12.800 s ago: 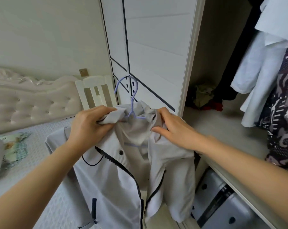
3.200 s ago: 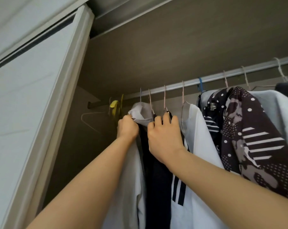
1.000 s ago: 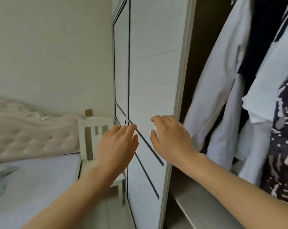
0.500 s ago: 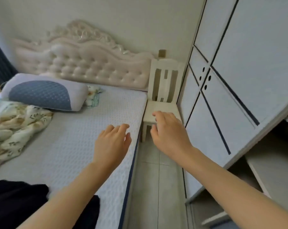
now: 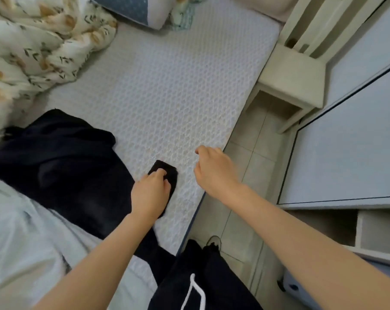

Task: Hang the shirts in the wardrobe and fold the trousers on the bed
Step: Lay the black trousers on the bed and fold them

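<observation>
A dark, crumpled pair of trousers [image 5: 62, 162] lies on the left part of the bed [image 5: 167, 86], with one narrow end stretched out toward the bed's right edge. My left hand [image 5: 150, 193] rests on that end, its fingers curled into the black cloth. Just right of it, over the bed's edge, my right hand [image 5: 214, 171] hovers with loosely bent fingers and holds nothing. No shirt or hanger is in view.
A floral duvet [image 5: 33, 41] is bunched at the top left, a pillow [image 5: 131, 7] at the top. Pale cloth [image 5: 21, 242] lies at the lower left. A white chair [image 5: 294, 70] and the wardrobe door [image 5: 350, 142] stand right of a tiled floor strip [image 5: 245, 175].
My view has swung from the wardrobe down to the bed. My left hand has dropped onto the end of the black trousers; my right hand stays empty above the bed's edge.
</observation>
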The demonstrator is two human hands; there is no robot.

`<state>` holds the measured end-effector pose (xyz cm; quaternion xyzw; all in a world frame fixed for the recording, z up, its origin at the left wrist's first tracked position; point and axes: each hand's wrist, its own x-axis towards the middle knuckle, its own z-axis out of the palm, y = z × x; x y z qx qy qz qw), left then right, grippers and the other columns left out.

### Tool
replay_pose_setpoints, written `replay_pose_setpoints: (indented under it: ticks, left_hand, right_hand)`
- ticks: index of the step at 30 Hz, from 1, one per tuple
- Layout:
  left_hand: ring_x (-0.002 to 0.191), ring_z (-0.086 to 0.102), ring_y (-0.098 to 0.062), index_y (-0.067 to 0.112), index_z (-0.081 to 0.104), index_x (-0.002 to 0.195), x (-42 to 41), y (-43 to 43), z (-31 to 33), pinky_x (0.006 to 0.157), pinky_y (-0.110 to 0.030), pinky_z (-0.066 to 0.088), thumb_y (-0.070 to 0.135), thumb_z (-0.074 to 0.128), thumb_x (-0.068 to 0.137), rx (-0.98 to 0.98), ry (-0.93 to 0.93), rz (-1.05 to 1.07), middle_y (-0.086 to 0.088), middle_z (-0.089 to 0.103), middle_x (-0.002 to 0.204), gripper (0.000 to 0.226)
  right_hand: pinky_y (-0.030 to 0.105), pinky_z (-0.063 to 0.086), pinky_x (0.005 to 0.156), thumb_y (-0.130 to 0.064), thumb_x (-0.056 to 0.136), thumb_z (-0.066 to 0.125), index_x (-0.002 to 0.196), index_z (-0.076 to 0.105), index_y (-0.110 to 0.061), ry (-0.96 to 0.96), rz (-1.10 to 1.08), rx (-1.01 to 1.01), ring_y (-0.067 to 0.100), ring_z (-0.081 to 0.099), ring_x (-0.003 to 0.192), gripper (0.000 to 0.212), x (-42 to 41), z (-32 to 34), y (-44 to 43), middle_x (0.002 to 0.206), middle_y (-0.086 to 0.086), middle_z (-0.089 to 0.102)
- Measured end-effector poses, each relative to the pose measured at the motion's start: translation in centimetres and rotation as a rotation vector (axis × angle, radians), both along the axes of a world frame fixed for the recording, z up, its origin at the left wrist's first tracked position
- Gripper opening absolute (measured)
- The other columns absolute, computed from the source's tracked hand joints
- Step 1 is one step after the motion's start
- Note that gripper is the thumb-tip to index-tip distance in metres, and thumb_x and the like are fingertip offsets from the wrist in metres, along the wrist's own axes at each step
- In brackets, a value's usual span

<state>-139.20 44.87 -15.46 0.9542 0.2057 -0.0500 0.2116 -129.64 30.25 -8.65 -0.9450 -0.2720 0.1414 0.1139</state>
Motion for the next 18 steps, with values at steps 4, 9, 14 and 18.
replay_pose_setpoints:
  ticks: [4,9,14,18]
  left_hand:
    - [0.084,0.057,-0.024,0.014,0.06,0.123,-3.1,1.9,-5.0,0.07,-0.044,0.052,0.022,0.047,0.097,-0.082,0.151,0.158,0.0,0.065,0.084,0.03]
    - [0.094,0.057,-0.023,0.014,0.059,0.124,-6.8,5.1,-11.2,0.075,-0.045,0.054,0.021,0.045,0.097,-0.164,0.293,0.404,-0.002,0.066,0.102,0.031]
    - [0.113,0.053,-0.035,0.007,0.054,0.131,-10.4,9.5,-17.1,0.091,-0.045,0.048,0.023,0.048,0.098,-0.266,0.437,0.649,-0.015,0.053,0.129,0.037]
    - [0.107,0.058,-0.039,0.002,0.043,0.138,-12.4,13.2,-21.0,0.095,-0.047,0.048,0.022,0.053,0.096,-0.407,0.459,0.926,-0.022,0.047,0.134,0.047]
  right_hand:
    - [0.039,0.043,0.091,-0.017,0.099,0.04,0.129,0.046,-0.009,0.129,0.088,-0.074,0.027,0.048,0.112,0.031,-0.9,-5.0,3.1,0.124,0.008,0.057]
    - [0.037,0.043,0.088,-0.014,0.099,0.039,0.126,0.048,-0.008,0.23,0.189,-0.142,0.028,0.048,0.113,0.029,-1.4,-11.5,6.5,0.123,0.009,0.058]
    - [0.036,0.044,0.082,-0.015,0.099,0.041,0.123,0.048,-0.008,0.278,0.337,-0.248,0.028,0.049,0.111,0.026,-1.7,-18.0,9.5,0.118,0.01,0.057]
    - [0.034,0.04,0.078,-0.02,0.101,0.041,0.12,0.049,-0.009,0.355,0.455,-0.32,0.027,0.048,0.108,0.024,-1.9,-22.7,12.2,0.116,0.009,0.054]
